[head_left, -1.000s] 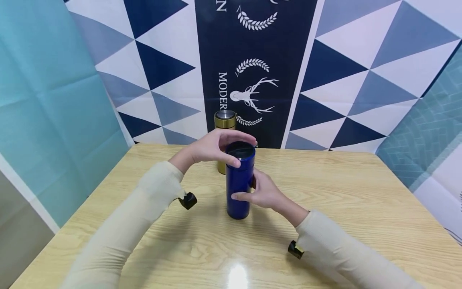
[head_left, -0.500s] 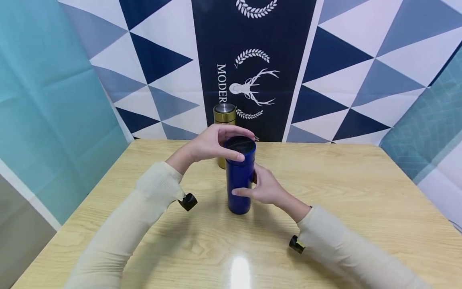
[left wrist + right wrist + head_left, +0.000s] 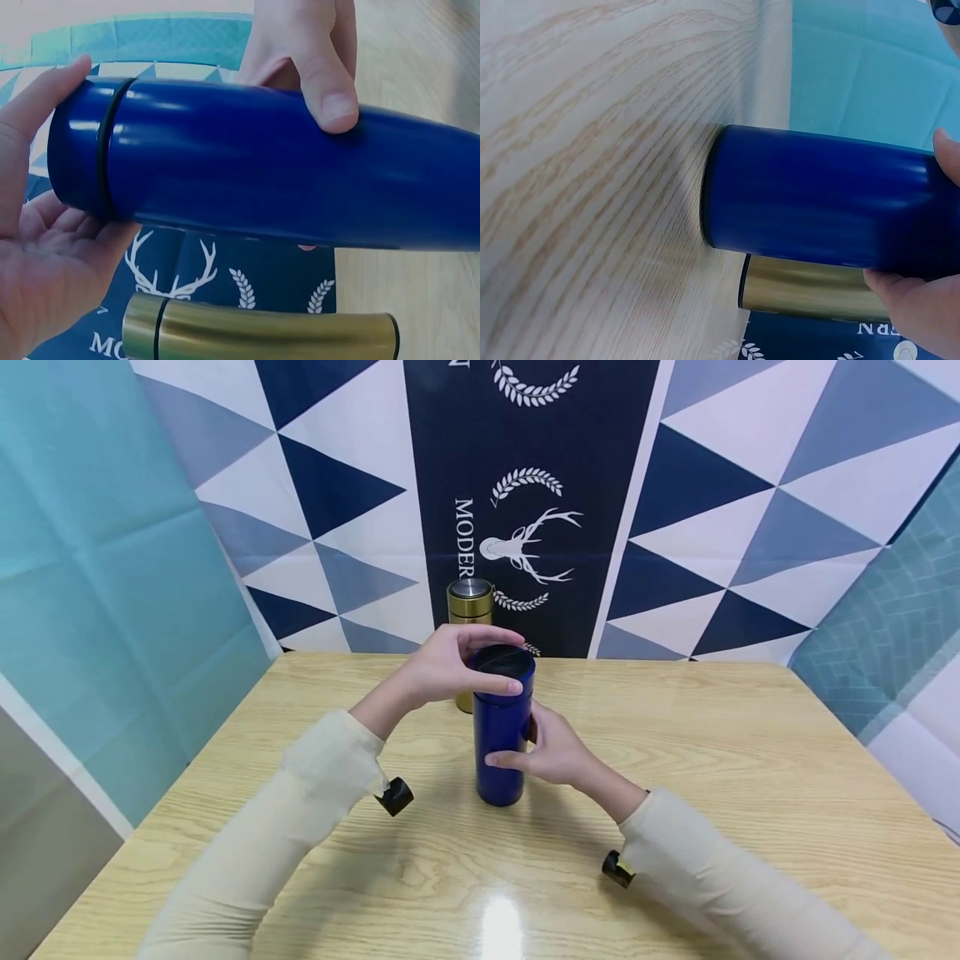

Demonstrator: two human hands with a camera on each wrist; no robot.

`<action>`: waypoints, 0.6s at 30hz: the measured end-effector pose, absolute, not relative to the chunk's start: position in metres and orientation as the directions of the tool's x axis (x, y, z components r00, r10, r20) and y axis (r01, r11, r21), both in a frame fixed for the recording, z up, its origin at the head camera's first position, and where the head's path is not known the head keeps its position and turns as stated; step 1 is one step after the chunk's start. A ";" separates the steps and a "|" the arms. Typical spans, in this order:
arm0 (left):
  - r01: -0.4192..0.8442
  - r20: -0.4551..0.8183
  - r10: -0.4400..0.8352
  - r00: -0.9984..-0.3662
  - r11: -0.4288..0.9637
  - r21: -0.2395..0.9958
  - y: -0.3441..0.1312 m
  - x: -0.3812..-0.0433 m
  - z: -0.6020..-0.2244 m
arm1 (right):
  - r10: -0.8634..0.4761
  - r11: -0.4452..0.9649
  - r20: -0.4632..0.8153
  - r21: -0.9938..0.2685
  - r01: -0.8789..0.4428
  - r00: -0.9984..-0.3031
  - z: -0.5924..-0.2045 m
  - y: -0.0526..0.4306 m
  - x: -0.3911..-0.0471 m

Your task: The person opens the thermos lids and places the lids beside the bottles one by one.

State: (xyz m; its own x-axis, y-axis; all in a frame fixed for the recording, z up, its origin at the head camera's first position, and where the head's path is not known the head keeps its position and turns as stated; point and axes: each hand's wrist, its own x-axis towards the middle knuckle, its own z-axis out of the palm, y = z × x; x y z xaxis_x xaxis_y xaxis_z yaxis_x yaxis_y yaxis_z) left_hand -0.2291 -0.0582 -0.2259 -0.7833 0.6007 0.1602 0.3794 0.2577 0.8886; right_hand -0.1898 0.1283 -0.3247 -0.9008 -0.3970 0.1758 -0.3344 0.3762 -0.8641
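Note:
A blue thermos flask (image 3: 501, 747) stands upright on the table, its dark-topped lid (image 3: 504, 660) in place. My left hand (image 3: 450, 670) grips the lid from the left, thumb across the front and fingers round the back. Lower down, my right hand (image 3: 553, 750) holds the flask's body from the right, its thumb lying on the front. In the left wrist view, a thin dark seam shows between lid (image 3: 79, 150) and body (image 3: 225, 165). The right wrist view shows the flask's base (image 3: 724, 187) at the tabletop. Most right-hand fingers are hidden behind the flask.
Behind the blue flask stands a gold thermos flask (image 3: 471, 602) with a silvery top, partly covered by my left hand. The wooden table (image 3: 675, 735) ends at a patterned cloth backdrop (image 3: 697, 527). A teal cloth (image 3: 97, 568) hangs at the left.
My left thumb has shifted rightward across the front of the lid, while its fingertips behind moved slightly left. The right hand keeps its hold. The head view has tilted slightly.

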 end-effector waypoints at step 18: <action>0.327 0.177 0.365 -0.914 0.405 0.854 -0.048 -0.204 -0.225 | -0.407 0.369 0.196 -0.858 -0.357 -0.892 -0.323 0.127 -0.189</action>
State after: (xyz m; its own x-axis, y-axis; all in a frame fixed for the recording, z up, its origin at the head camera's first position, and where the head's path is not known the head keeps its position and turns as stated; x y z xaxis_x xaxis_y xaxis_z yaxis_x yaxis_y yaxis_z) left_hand -0.2036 -0.0476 -0.2245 -0.9141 0.3648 0.1768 0.3267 0.4048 0.8540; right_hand -0.1893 0.1273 -0.3234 -0.8923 -0.4069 0.1957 -0.3565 0.3690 -0.8583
